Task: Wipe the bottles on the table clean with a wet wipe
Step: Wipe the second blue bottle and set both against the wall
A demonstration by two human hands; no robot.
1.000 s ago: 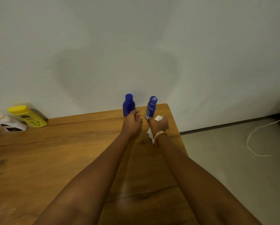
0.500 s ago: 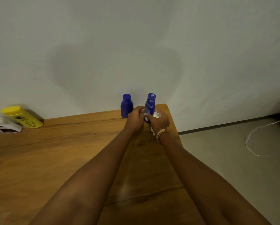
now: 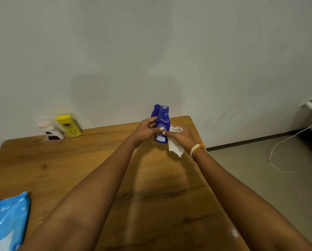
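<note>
From my head camera, I look down along both forearms to the far right part of the wooden bench (image 3: pixel 79 171). My left hand (image 3: pixel 145 130) curls round the near blue bottle (image 3: pixel 162 124), thumb across its front at the label, and holds it upright, lifted clear of the wood. My right hand (image 3: pixel 180 136) is closed on a white wet wipe (image 3: pixel 176 149); its fingertips meet the bottle's lower right side, and a loose corner of the wipe hangs down below my palm. So both hands are together on the one bottle, left gripping it, right pinching the wipe against it. Pale bangles (image 3: pixel 196 150) sit on my right wrist.

Just behind the held bottle, partly hidden by it, a second blue bottle (image 3: pixel 156 110) stands near the wall (image 3: pixel 151 51); I cannot see its base. Both have their caps on, and what is inside them does not show.

At the far left of the bench, against the wall, a yellow bottle (image 3: pixel 69 126) leans with a yellow cap, and just beside it a white bottle (image 3: pixel 51 132) with a pale pink top. Their contents are hidden too.

Near my left elbow, at the bench's near left edge, lies a blue wipes packet (image 3: pixel 6 220), cut off by the frame.

Off to the right, a white cable (image 3: pixel 278 147) trails over the grey floor (image 3: pixel 260 178).
</note>
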